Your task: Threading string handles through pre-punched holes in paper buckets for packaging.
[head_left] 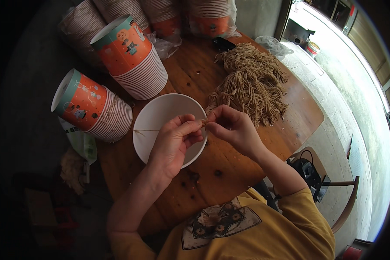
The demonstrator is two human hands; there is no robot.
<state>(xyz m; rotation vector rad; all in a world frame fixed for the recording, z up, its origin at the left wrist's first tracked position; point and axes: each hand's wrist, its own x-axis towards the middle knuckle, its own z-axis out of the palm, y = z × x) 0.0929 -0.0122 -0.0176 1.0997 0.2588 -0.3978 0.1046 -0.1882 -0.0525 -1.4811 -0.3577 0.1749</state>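
Over a white paper bucket, a left hand and right hand each pinch a length of tan twine, beside a heap of cut twine

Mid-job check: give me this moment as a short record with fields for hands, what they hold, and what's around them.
left hand: pinching a thin string over the white cup
right hand: pinching the same string's end, fingertips meeting the left's
white cup: open mouth facing up, on the wooden table
string pile: tan, behind the right hand
cup stacks: orange printed, lying left of the cup
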